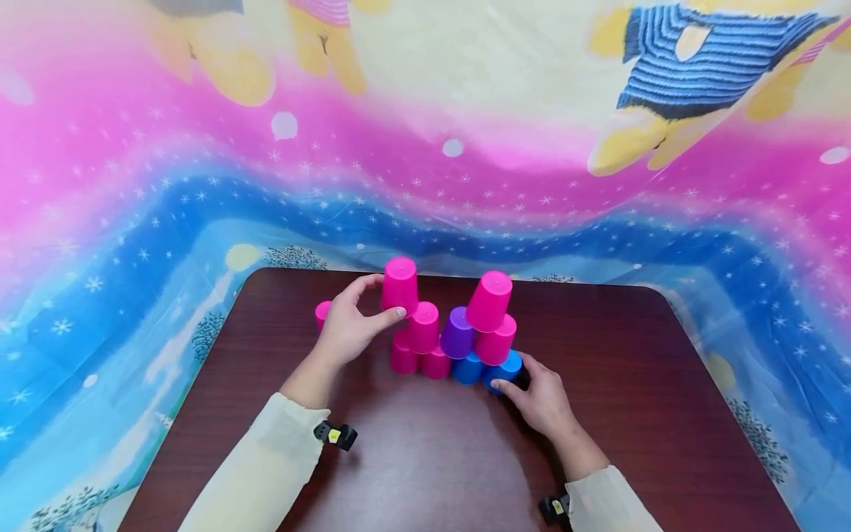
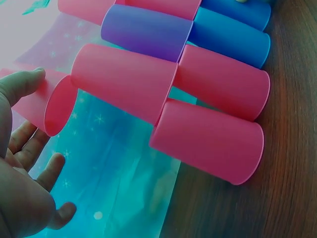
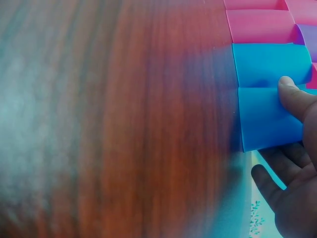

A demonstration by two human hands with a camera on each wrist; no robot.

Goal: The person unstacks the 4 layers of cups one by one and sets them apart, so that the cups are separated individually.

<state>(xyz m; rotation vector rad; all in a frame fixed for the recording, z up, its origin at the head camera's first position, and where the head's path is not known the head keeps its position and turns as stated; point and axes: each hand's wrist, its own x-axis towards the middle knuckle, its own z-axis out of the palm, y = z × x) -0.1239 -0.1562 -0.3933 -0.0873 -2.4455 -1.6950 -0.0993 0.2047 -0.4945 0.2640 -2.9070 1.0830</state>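
Note:
Inverted plastic cups stand stacked in tiers on the table. My left hand (image 1: 347,325) holds a pink cup (image 1: 400,284) between thumb and fingers at the stack's upper left. In the left wrist view this cup (image 2: 55,101) is tilted, its rim by the top corner of a second-row pink cup (image 2: 124,79). Lower right, my right hand (image 1: 547,403) grips the end blue cup (image 1: 503,368), thumb in front and fingers behind. Beside that stands another blue cup (image 3: 270,64). A purple cup (image 1: 457,332) and a pink cup (image 1: 496,340) bear an upper pink cup (image 1: 490,301).
Two pink cups form the bottom row's left part, the outer one (image 1: 403,358) below the raised cup. Another pink cup (image 1: 322,313) shows partly behind my left hand. The dark wooden table (image 1: 425,465) reaches back to a patterned cloth (image 1: 425,170).

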